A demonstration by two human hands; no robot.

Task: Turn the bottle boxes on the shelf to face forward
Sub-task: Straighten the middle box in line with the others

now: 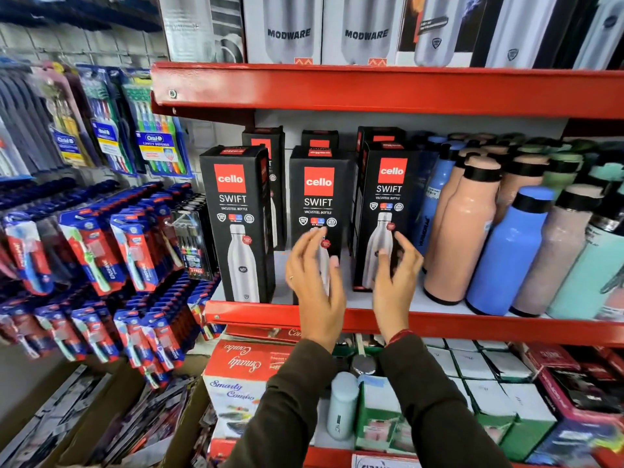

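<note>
Three black bottle boxes with red logos stand in a front row on the red shelf (256, 314). The left box (236, 214), the middle box (319, 197) and the right box (388, 197) all show their printed fronts. More black boxes (266, 140) stand behind them. My left hand (314, 275) is in front of the middle box's lower part, fingers spread and blurred, not gripping. My right hand (395, 278) hovers in front of the right box's lower corner, fingers apart. Both hands hold nothing.
Loose coloured bottles (506, 251) crowd the shelf right of the boxes. Grey bottle boxes (290, 32) fill the upper shelf. Toothbrush packs (111, 251) hang on the left wall. The lower shelf holds boxed sets (236, 376) and small cartons (489, 383).
</note>
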